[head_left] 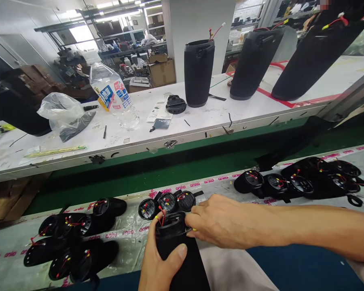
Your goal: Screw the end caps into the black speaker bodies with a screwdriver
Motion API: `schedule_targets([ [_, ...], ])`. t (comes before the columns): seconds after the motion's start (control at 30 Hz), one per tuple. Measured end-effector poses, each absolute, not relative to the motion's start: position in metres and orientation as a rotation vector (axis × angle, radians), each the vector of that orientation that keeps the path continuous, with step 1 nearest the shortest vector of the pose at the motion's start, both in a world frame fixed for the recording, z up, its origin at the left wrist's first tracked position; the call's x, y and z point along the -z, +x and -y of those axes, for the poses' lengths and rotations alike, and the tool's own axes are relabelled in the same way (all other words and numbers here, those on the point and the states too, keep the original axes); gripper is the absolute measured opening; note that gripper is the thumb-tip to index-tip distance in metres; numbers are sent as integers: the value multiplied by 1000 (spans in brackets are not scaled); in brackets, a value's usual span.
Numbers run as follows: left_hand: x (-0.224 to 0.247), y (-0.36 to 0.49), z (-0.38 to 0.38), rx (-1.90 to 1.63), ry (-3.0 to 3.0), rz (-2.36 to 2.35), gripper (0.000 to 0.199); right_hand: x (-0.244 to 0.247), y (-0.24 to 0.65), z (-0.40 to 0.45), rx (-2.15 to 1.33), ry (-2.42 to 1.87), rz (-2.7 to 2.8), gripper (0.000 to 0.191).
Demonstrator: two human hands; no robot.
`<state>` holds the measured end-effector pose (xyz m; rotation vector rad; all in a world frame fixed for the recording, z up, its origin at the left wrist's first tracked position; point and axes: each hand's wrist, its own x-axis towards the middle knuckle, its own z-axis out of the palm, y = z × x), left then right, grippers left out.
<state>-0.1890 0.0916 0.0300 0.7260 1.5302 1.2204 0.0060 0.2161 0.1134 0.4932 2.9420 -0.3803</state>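
In the head view, a black cylindrical speaker housing (pixel 191 270) stands tilted at the bottom middle, its ringed end facing up. My left hand (pixel 160 262) is wrapped round it just below the rim, thumb on the near side. Red wires (pixel 160 220) with small connectors stick out of the top by my left fingertips. My right hand (pixel 218 220) is closed in a pinch at the right side of the rim. A small yellow piece (pixel 194 229) shows under its fingers; what the fingers grip is hidden.
Behind the housing lie several similar housings (pixel 166 202), with more groups at left (pixel 75 238) and right (pixel 276 184). On the white bench (pixel 139 139) are upright housings (pixel 199 74), a plastic bottle (pixel 113 97), a black round part (pixel 176 104) and a plastic bag (pixel 62 111).
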Motion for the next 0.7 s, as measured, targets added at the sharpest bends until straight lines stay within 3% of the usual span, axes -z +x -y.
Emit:
schedule_targets([
  [0.5, -29, -184, -89, -1236, 760, -1668, 90, -116, 6, -209, 234, 485, -2941, 25],
  [0.7, -31, -183, -90, -1196, 809, -1720, 87, -114, 4, -212, 255, 450, -2914, 15],
])
